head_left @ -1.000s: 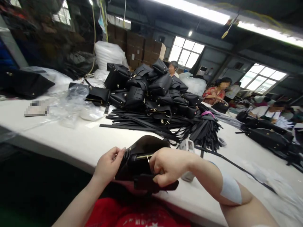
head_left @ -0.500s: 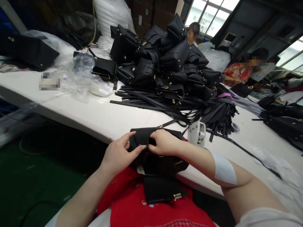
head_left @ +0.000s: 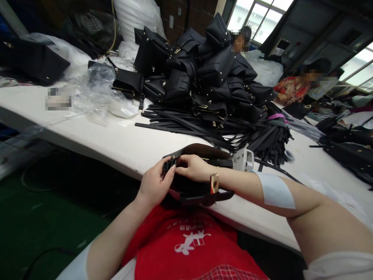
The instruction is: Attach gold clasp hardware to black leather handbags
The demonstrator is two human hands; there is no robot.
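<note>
A black handbag (head_left: 192, 197) is at the table's near edge, against my red apron. Its back panel stands up, showing a brownish inner side, and a gold clasp (head_left: 215, 183) shows at the front by my right wrist. My left hand (head_left: 153, 184) pinches the bag's left end, where a small metal fitting (head_left: 173, 157) shows. Close beside it, my right hand (head_left: 194, 167) has its fingers curled at the same corner, the tips partly inside the bag. Exactly what the right fingertips grip is hidden.
Black bags (head_left: 212, 74) are heaped at the back of the white table (head_left: 110, 140). Black straps (head_left: 189, 124) lie before them, some bundled with a purple tie (head_left: 276, 116). A white plastic device (head_left: 244, 159) stands right of my bag. Clear plastic wrapping (head_left: 99, 101) lies left. Co-workers are behind.
The front flap with the clasp has come up from my lap, and the bag's top now gapes. Both hands have shifted slightly at the left corner, the right one moving left.
</note>
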